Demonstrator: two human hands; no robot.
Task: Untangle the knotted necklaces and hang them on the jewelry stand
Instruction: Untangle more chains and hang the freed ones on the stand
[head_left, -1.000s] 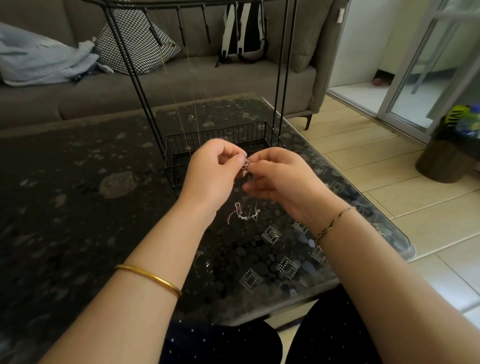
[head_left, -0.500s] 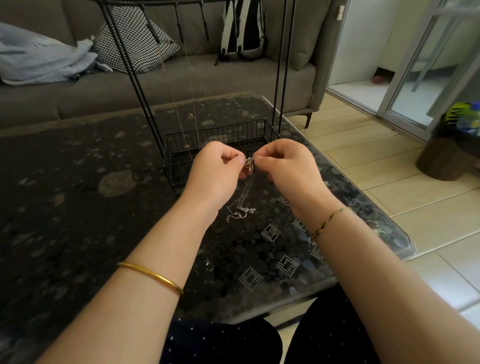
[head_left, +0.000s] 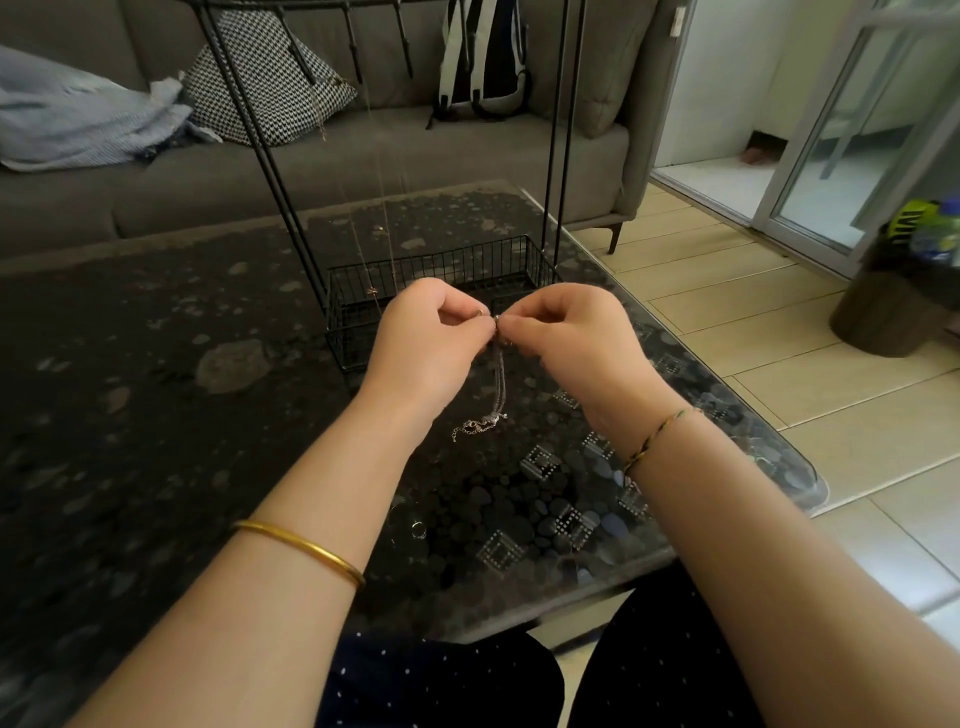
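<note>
Here both left hand (head_left: 431, 338) and right hand (head_left: 566, 332) pinch silver necklace (head_left: 497, 384) before jewelry stand (head_left: 436, 291); limp, snag-prone; grip beside knot.

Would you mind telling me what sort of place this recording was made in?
Most likely a home living room: a grey sofa with a patterned cushion stands behind a glass-topped coffee table, and a sliding glass door opens off the tiled floor.
</note>
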